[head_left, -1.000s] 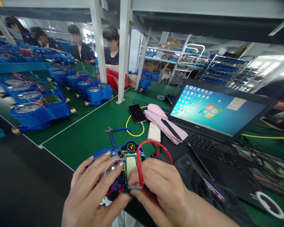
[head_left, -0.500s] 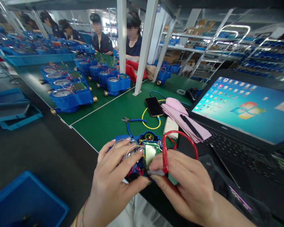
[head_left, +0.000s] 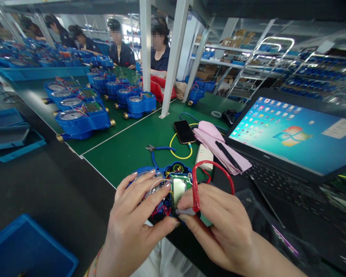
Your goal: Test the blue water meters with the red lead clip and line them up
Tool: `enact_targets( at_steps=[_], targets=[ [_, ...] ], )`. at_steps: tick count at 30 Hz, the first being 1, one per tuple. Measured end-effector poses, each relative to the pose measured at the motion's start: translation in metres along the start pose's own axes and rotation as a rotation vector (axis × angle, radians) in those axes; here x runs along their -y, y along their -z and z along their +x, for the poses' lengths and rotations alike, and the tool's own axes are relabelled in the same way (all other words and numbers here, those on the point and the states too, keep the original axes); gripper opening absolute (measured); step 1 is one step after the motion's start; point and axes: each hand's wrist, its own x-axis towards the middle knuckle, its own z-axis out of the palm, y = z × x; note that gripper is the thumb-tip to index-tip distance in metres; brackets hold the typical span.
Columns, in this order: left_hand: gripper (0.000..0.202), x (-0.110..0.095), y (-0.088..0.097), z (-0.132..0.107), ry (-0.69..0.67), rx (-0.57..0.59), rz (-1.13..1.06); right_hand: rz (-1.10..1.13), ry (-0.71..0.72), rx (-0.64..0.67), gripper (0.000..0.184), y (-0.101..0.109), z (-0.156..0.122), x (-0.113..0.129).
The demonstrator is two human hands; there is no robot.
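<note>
A blue water meter (head_left: pixel 161 175) with its cover off lies at the near edge of the green bench. My left hand (head_left: pixel 135 223) cups its left side, fingers spread over the round dial. My right hand (head_left: pixel 219 227) pinches a small grey probe head at the meter's bottom edge, just below the green circuit board with its pale display (head_left: pixel 178 187). A red cable (head_left: pixel 213 169) loops up from that probe over my right hand. Coloured wires show inside the meter body.
An open laptop (head_left: pixel 291 134) stands at right. Blue-handled cutters (head_left: pixel 158 151), a black phone (head_left: pixel 184 131) on a yellow cable, pink cloths (head_left: pixel 216 142) and a white box lie behind the meter. Rows of blue meters (head_left: pixel 80 115) fill the left bench; several people sit beyond. Blue bins (head_left: pixel 29 246) lie on the floor.
My head has turned left and down, so the floor and blue bins came into view. Both hands keep their hold on the meter and the probe.
</note>
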Motion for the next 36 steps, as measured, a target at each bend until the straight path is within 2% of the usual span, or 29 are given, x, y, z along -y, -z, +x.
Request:
enact_targets(
  at_steps=[21, 36],
  targets=[
    [0.034, 0.01, -0.002, 0.002, -0.128, -0.008, 0.059, -0.005, 0.007, 0.013, 0.008, -0.001, 0.002, -0.002],
    [0.036, 0.012, -0.003, -0.001, -0.132, -0.018, 0.063, -0.023, 0.014, 0.015, 0.007, -0.002, 0.003, -0.002]
  ],
)
